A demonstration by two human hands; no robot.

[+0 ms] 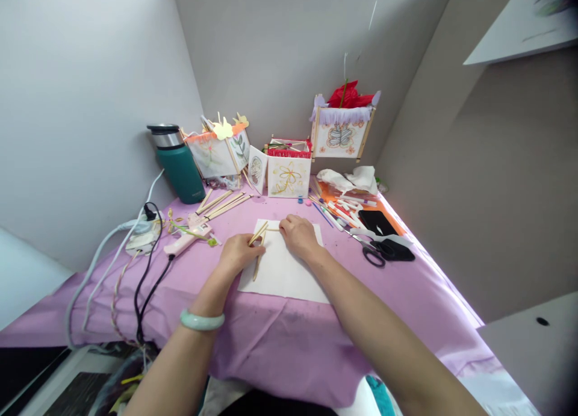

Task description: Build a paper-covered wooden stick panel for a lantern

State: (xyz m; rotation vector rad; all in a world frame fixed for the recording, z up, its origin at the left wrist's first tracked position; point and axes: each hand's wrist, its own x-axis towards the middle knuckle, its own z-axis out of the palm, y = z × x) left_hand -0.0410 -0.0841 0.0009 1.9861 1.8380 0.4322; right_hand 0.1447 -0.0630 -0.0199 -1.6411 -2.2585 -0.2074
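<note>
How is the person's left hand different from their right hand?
The left hand holds thin wooden sticks; the right hand has its fingertips at another stick's end on the white paper. The left arm wears a pale green bangle; the right arm shows none. Neither hand wears a glove.

Matt wooden sticks, smooth paper, creased cloth cover, glossy bangle

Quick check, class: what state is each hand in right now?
Left hand: closed, holding thin wooden sticks.
Right hand: touching another stick over the white paper; gripping or just pressing cannot be told.
</note>
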